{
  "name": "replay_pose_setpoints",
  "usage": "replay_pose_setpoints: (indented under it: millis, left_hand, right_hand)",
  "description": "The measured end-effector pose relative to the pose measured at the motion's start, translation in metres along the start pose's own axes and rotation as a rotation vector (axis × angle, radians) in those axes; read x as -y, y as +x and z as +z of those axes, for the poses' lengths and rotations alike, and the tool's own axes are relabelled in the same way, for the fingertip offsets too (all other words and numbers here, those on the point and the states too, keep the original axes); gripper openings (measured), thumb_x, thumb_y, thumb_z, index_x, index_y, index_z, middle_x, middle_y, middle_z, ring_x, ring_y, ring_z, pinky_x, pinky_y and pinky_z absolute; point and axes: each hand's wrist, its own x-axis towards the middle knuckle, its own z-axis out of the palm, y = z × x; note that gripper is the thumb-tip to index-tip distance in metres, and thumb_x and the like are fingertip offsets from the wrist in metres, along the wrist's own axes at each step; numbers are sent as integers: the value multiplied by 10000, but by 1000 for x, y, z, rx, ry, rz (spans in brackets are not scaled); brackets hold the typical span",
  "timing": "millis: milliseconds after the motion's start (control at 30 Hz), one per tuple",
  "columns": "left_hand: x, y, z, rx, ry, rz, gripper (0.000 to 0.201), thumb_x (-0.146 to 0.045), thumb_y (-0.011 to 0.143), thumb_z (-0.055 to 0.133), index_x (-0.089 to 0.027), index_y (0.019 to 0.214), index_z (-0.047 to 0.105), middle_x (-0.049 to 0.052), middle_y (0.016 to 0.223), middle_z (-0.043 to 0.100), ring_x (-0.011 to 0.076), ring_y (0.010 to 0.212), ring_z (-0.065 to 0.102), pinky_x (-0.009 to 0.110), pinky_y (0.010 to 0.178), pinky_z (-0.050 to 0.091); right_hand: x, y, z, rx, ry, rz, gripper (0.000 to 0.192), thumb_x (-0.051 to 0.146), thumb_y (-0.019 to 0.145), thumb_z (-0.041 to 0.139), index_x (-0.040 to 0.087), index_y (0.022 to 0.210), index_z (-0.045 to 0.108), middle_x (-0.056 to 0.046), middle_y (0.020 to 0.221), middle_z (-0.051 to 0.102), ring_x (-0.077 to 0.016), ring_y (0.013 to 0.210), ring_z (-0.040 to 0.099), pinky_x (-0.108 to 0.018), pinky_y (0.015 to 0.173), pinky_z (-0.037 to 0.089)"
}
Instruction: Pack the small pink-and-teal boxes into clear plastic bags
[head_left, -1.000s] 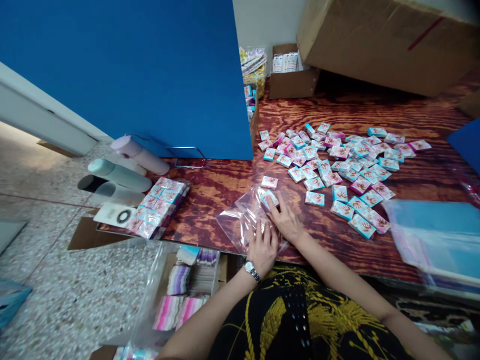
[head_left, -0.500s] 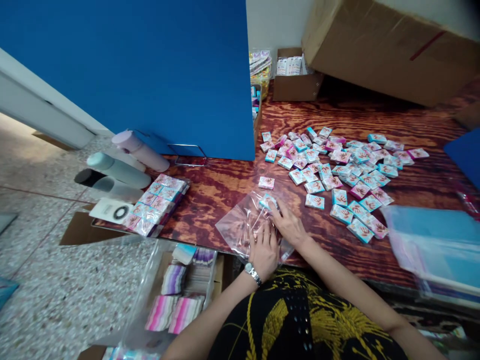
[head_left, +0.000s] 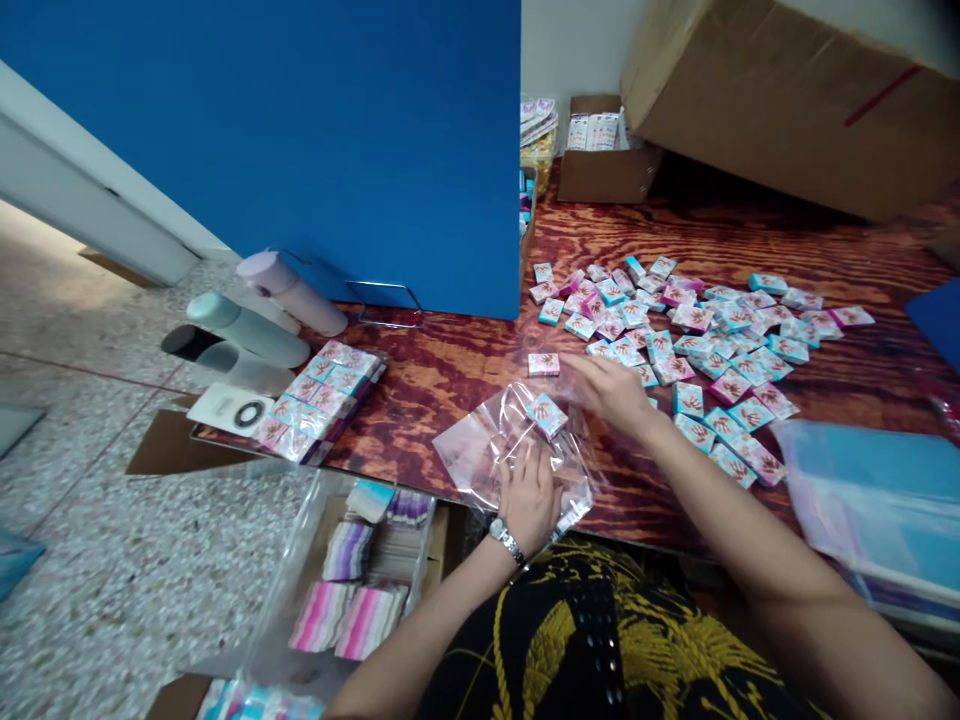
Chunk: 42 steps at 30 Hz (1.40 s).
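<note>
Moved since the earlier frame: right hand (head_left: 619, 395), off the blue box (head_left: 546, 415) and forward to the pink box (head_left: 544, 364), alone on the table (head_left: 450, 355) beyond the bag (head_left: 465, 450). Right grip released, fingers stretched out toward the pink box's right edge; touching or only just beside it, cannot tell. Left hand (head_left: 531, 500) in the same spot as before, palm down on the clear bag, fingers spread, pressing rather than clasping. Watch (head_left: 508, 541) on the left wrist. Blue box tilted askew at the bag's far part, just ahead of the left fingertips; inside the bag or on top of it, cannot tell. Beyond the right hand and forearm, a loose pile (head_left: 720, 330) of similar boxes, blue and pink, some overlapping. Near the table's right end, flat blue sleeves (head_left: 877, 490). On the left, near the table edge, a wrapped pack (head_left: 322, 400) of boxes, with a white device (head_left: 229, 410) touching or just beside it, and lilac (head_left: 296, 295) and mint (head_left: 251, 330) bottles behind. Below the table edge, left of the left forearm, an open carton (head_left: 431, 575) with striped stacks (head_left: 371, 620) inside.
</note>
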Motion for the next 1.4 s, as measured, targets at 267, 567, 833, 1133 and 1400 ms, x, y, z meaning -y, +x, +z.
replay_pose_setpoints:
  millis: [267,567,833,1133,1400]
  left_hand:
    - [0,0,-1,-2,-28,-1,576,-308,885,455,-43,1390,370,202,1414,453,342,1348,350,564,1085,282]
    - [9,3,1,-80,-206,5,754,-156,856,388,-38,1489,-4,232,1436,411,310,1323,407,555,1076,300]
    - [5,7,-7,-75,-165,-45,894,-108,811,403,-91,1465,-207,233,1507,284,315,1317,422,526,1061,341]
    - [2,12,-14,-94,-91,-47,883,-127,816,437,-114,1492,-129,241,1558,15,352,1312,420,504,1005,418]
    - [-2,11,-10,-74,33,-54,792,-142,848,420,-96,1509,-15,248,1552,81,334,1178,549,500,967,448]
  right_hand:
    - [-42,30,45,202,-171,21,336,238,911,548,219,1240,610,-132,1283,577,-271,1176,510,-442,960,452]
    - [71,-65,-29,53,-99,-455,308,111,917,464,103,1188,608,-127,1163,650,-207,1052,572,-352,904,501]
    - [68,-63,10,-2,-344,-394,325,150,911,492,113,1210,612,-145,1214,625,-233,1051,549,-387,869,468]
    - [69,-67,19,-201,-430,-295,346,206,876,565,227,1219,606,-82,1324,537,-306,1351,309,-613,1120,160]
    - [62,-71,29,-210,-456,-109,430,244,882,585,264,1308,529,-136,1435,416,-341,1394,234,-655,1086,184]
